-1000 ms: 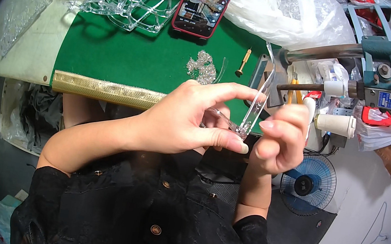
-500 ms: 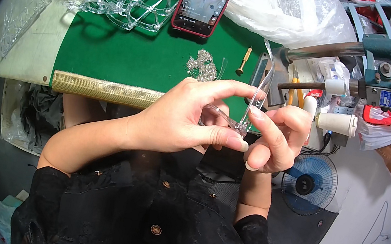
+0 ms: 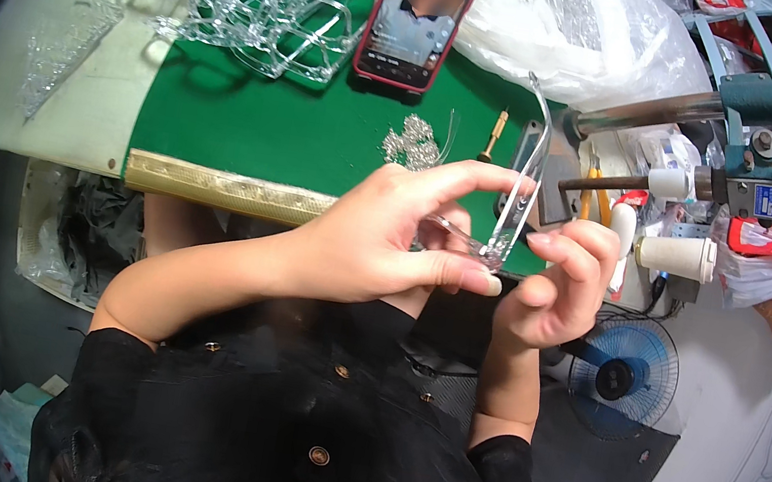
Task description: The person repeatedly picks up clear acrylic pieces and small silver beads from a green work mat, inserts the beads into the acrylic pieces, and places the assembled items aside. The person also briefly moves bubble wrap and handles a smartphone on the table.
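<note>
My left hand (image 3: 373,224) pinches a clear plastic eyeglass frame (image 3: 518,208) near its hinge, thumb below and index finger stretched along the upright temple. Part of the frame's front is hidden behind my fingers. Close by on the right is my right hand (image 3: 567,283), its fingers loosely curled and apart from the frame, with nothing visible between thumb and index finger. Beyond my hands, a small pile of tiny metal parts (image 3: 413,142) lies on the green mat (image 3: 244,120). A brass-coloured screwdriver (image 3: 494,135) is to the right of that pile.
A heap of clear eyeglass frames (image 3: 274,20) covers the back left. Behind the mat are a red-edged phone (image 3: 421,22) and a clear plastic bag (image 3: 577,30). A bench press (image 3: 761,137), pliers (image 3: 597,188) and a white cup (image 3: 678,256) stand right; a blue fan (image 3: 620,376) is below.
My right hand has drawn back from the hinge, leaving a gap to the eyeglass frame. My left hand keeps its hold. The whole view has shifted slightly.
</note>
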{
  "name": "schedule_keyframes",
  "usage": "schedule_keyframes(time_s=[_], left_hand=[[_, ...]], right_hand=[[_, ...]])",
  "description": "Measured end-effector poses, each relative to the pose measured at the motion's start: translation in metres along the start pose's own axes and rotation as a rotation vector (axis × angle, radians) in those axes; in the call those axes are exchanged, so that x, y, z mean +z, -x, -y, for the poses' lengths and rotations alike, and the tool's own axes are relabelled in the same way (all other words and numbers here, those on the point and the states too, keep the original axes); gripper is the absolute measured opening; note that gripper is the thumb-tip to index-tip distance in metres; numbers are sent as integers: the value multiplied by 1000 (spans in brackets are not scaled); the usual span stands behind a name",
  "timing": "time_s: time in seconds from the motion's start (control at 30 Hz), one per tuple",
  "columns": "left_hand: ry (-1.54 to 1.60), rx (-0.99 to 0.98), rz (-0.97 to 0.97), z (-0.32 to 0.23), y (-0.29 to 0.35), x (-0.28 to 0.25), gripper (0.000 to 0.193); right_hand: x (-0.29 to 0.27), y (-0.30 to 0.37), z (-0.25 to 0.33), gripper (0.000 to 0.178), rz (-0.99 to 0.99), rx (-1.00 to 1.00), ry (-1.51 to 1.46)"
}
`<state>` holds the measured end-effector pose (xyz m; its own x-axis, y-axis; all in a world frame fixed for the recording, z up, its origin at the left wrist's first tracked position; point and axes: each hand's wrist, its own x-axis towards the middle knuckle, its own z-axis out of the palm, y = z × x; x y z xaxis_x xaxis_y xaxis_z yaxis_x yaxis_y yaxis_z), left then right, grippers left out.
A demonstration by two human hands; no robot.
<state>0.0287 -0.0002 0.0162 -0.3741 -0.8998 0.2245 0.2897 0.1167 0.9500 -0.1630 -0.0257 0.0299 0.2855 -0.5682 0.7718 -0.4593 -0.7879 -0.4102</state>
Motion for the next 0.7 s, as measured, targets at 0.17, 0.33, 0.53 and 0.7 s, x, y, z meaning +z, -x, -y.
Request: schedule_keyframes(time_s=[0.17,0.33,0.53,0.7], left_hand=[[-125,100,-31,12,-18,8,67],[-206,177,-63,23,-47,22,54],[-164,297,9,48,-95,44,22],[-100,293,-14,54,-128,69,9]], right_hand=[[-4,5,-7,52,182,481,-609],[-19,0,-13,38,50,647,-867],[-59,-19,-56,33,-64,592,-763],[-77,-34,-84,21,-120,592,-677]])
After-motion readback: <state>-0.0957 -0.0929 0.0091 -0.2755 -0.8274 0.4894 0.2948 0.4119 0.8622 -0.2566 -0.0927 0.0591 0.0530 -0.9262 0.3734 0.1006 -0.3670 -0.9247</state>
